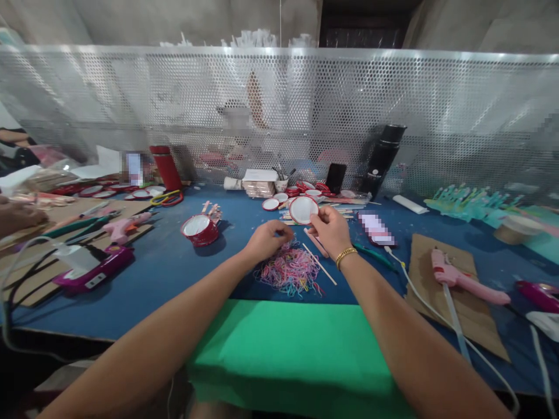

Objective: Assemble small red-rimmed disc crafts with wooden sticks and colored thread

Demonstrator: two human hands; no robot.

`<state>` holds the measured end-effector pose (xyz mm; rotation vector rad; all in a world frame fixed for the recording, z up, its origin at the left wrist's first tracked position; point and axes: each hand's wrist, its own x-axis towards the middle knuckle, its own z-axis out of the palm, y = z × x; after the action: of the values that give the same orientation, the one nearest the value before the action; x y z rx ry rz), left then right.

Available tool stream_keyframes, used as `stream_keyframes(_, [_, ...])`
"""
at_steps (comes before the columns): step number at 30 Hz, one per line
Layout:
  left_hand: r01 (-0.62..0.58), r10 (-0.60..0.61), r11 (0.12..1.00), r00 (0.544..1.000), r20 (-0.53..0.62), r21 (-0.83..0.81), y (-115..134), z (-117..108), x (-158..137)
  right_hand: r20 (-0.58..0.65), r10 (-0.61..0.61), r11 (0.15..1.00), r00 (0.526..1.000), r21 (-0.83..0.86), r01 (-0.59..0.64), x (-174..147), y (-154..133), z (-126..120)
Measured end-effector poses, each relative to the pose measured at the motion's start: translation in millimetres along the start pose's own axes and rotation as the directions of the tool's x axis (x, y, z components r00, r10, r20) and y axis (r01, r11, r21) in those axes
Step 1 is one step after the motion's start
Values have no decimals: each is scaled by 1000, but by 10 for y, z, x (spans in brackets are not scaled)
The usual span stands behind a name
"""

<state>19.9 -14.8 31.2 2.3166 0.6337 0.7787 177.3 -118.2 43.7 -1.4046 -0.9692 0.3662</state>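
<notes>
My right hand (332,230), with a gold bracelet at the wrist, pinches a round white disc with a red rim (302,210) by its right edge. The disc is raised, its white face toward me. My left hand (268,240) is just left of it, fingers curled together above a tangled heap of multicoloured yarn (290,270); whether a strand is between the fingertips is too small to tell. A thin pale stick (321,265) lies across the heap's right side. Under my right fingers lies a flat pinkish stick (318,244).
A stack of red-rimmed discs (201,233) stands to the left. Right of my arm, a pink glue gun (463,278) rests on cardboard (484,326), near a cable. A phone (376,228), green-handled pliers (376,257) and a black bottle (384,157) lie or stand beyond. A co-worker's hand (20,215) shows far left.
</notes>
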Motion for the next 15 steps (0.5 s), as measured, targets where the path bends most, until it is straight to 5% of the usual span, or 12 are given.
stream_keyframes(5, [183, -210, 927, 976, -50, -329, 14, -54, 16, 5, 45, 999, 999, -17, -45, 5, 66, 6])
stream_keyframes(15, [303, -380, 811, 923, -57, -501, 48, -92, 5, 6, 195, 975, 981, 104, -195, -17, 102, 63])
